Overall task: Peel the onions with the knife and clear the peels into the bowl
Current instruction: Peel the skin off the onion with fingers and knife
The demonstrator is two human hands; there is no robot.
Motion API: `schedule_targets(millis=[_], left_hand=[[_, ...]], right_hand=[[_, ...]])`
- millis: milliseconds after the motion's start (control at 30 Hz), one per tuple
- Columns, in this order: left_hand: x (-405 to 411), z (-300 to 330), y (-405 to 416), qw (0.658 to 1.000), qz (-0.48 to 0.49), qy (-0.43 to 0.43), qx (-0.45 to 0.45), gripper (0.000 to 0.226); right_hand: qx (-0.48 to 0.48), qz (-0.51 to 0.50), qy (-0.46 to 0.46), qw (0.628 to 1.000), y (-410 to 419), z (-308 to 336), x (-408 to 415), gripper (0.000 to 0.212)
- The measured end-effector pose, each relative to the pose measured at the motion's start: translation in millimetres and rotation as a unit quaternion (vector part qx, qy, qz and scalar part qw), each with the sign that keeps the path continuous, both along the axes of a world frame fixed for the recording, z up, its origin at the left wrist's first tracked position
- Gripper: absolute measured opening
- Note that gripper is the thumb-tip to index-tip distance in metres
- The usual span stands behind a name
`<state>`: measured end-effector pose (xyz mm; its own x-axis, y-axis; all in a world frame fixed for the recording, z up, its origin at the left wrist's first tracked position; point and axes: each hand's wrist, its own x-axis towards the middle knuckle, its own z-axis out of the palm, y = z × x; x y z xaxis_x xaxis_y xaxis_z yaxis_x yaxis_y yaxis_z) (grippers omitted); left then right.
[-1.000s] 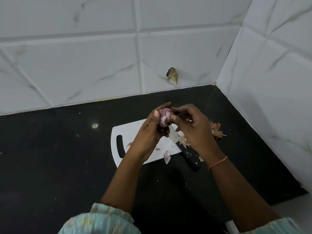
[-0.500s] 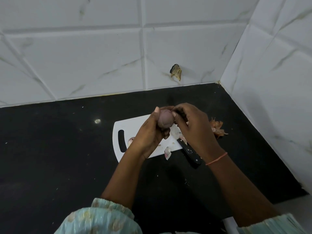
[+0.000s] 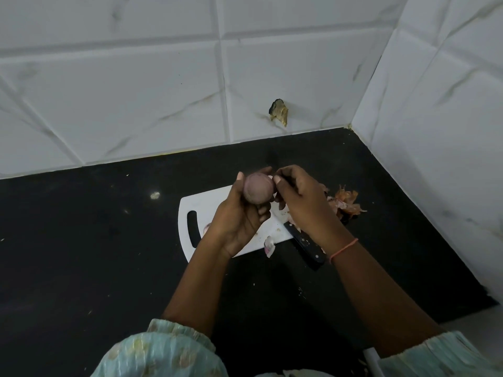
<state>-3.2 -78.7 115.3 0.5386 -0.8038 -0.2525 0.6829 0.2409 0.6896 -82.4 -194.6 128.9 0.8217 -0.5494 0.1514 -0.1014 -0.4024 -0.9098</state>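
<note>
Black stone countertop (image 3: 81, 254), speckled with small pale crumbs, filled a kitchen corner and carried all items listed. Nearest the camera: two pale green patterned sleeves (image 3: 163, 349), one at each lower corner, with bare forearms reaching away from them. Right wrist: thin orange thread band (image 3: 343, 249). Next outward: white cutting board (image 3: 206, 202) with a slot handle at its left end, lying flat on the counter beneath both hands. Knife (image 3: 304, 244), black riveted handle visible, lay at the board's near right corner, its blade hidden under the right forearm; neither hand held it. One small pale peel scrap (image 3: 269, 245) sat at the board's near edge, just left of the knife handle; another scrap showed at the left wrist's side. Left hand (image 3: 239, 224): raised above the board, fingers and thumb curled round a purplish onion (image 3: 258, 188), holding it clear of the board. Right hand (image 3: 299, 202): fingers bent, thumb and fingertips pressed against the onion's right side; whether they pinched a strip of skin could not be told. Pile of orange-brown onion peels (image 3: 347, 202) lay on the counter just right of the board, partly hidden behind the right hand. Farthest: white marble-patterned wall tiles (image 3: 136, 91) on two walls meeting at the corner, with a small chipped hole (image 3: 279, 112) in the back wall.
</note>
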Motion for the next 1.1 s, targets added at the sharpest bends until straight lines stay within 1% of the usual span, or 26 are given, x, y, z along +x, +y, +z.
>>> schedule_targets(millis=[67, 133, 200, 267, 367, 400, 433, 467, 500, 533, 567, 600, 633, 667, 733, 800, 900, 967, 1033, 1067, 1100], left_hand=[[3, 1, 0, 1.0, 0.005, 0.03, -0.002, 0.054], [5, 1, -1, 0.998, 0.014, 0.059, 0.012, 0.054], [6, 2, -1, 0.995, 0.024, 0.1, 0.014, 0.051], [7, 3, -1, 0.987, 0.033, 0.156, -0.012, 0.051], [9, 4, 1, 0.976, 0.019, 0.209, -0.054, 0.053], [11, 5, 3, 0.975, 0.012, 0.215, -0.062, 0.052], [12, 6, 4, 0.973, 0.007, 0.219, -0.065, 0.051], [12, 6, 5, 0.972, 0.008, 0.224, -0.067, 0.052], [12, 6, 6, 0.971, 0.015, 0.227, -0.067, 0.053], [12, 5, 7, 0.97, 0.026, 0.232, -0.065, 0.054], [11, 4, 8, 0.969, 0.038, 0.236, -0.063, 0.056], [10, 3, 8, 0.968, 0.048, 0.24, -0.06, 0.057], [10, 2, 9, 0.967, 0.055, 0.242, -0.057, 0.057], [9, -1, 9, 0.967, 0.058, 0.241, -0.051, 0.055], [7, -5, 10, 0.974, 0.047, 0.222, -0.029, 0.052], [4, -9, 9, 0.981, 0.034, 0.188, -0.002, 0.056], [-1, -14, 6, 0.987, 0.044, 0.156, 0.023, 0.062], [-2, -17, 6, 0.986, 0.059, 0.155, 0.023, 0.065], [-2, -21, 6, 0.984, 0.069, 0.165, 0.025, 0.069], [-2, -23, 6, 0.982, 0.072, 0.169, 0.029, 0.067], [-3, -25, 7, 0.982, 0.075, 0.173, 0.033, 0.063]], right_hand=[[0.128, -0.025, -0.035, 0.991, 1, 0, -1, 0.013], [0.202, -0.034, -0.063, 0.977, 1, 0, -2, 0.018], [0.23, -0.029, -0.068, 0.97, 1, 0, -1, 0.019], [0.254, -0.039, -0.073, 0.964, 1, 1, -1, 0.02], [0.279, -0.096, -0.087, 0.951, -1, -4, 1, 0.022], [0.255, -0.12, -0.077, 0.956, -3, -10, 1, 0.02], [0.2, -0.139, -0.049, 0.969, -7, -20, 0, 0.016], [0.104, -0.142, 0.005, 0.984, -12, -32, -3, 0.011], [-0.016, -0.122, 0.083, 0.989, -17, -44, -7, 0.012], [-0.136, -0.091, 0.173, 0.971, -22, -56, -12, 0.019], [-0.224, -0.063, 0.25, 0.94, -23, -67, -17, 0.027], [-0.271, -0.048, 0.303, 0.912, -24, -74, -23, 0.034], [-0.29, -0.039, 0.335, 0.896, -22, -80, -27, 0.039], [-0.293, -0.032, 0.352, 0.888, -21, -86, -31, 0.041], [-0.284, -0.016, 0.367, 0.886, -18, -94, -36, 0.044], [-0.248, -0.01, 0.367, 0.896, -19, -98, -40, 0.042], [-0.192, -0.002, 0.369, 0.91, -21, -99, -46, 0.033], [-0.156, -0.024, 0.34, 0.927, -19, -96, -50, 0.04], [-0.128, -0.074, 0.29, 0.946, -18, -96, -54, 0.056], [-0.092, -0.1, 0.27, 0.953, -17, -97, -55, 0.059], [-0.043, -0.124, 0.247, 0.96, -16, -98, -56, 0.056]])
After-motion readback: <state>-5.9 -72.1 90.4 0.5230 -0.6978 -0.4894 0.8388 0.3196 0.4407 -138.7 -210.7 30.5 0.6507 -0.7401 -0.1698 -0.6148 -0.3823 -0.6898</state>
